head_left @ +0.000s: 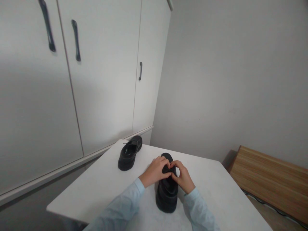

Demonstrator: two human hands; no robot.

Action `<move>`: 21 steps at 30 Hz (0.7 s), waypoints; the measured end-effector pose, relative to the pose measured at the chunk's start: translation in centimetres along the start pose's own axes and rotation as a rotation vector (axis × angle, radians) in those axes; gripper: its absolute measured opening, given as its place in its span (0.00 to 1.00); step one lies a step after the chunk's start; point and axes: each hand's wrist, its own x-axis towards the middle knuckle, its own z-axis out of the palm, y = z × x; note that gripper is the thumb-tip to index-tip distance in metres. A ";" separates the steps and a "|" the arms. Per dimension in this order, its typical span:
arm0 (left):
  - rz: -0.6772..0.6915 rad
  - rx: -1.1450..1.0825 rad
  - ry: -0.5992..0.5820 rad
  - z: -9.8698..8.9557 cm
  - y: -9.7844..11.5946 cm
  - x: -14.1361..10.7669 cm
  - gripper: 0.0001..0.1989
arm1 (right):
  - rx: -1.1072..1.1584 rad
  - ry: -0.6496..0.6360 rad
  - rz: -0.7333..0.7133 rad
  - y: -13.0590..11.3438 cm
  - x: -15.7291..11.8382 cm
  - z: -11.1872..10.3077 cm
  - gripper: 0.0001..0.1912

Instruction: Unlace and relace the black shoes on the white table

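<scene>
A black shoe [167, 199] stands on the white table in front of me, toe pointing away and heel toward me. Over its upper front, my left hand [158, 168] and my right hand [181, 175] meet with fingertips almost touching. Both pinch at the shoelace, which is dark against the shoe and mostly hidden by the fingers. To the left, near the table's far corner, a second black shoe [127, 158] sits upright, with a thin lace end sticking out at its left side.
The white table [101, 192] has its far left edge close to white cupboards [106, 80] with dark handles. A grey wall [228, 73] rises behind. At the right stands a wood-grain panel [269, 173], with a dark cable along its lower edge.
</scene>
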 end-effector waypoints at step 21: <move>0.044 0.038 0.020 0.6 -0.2 0.1 0.07 | -0.010 -0.003 0.006 -0.5 0.2 -0.1 0.11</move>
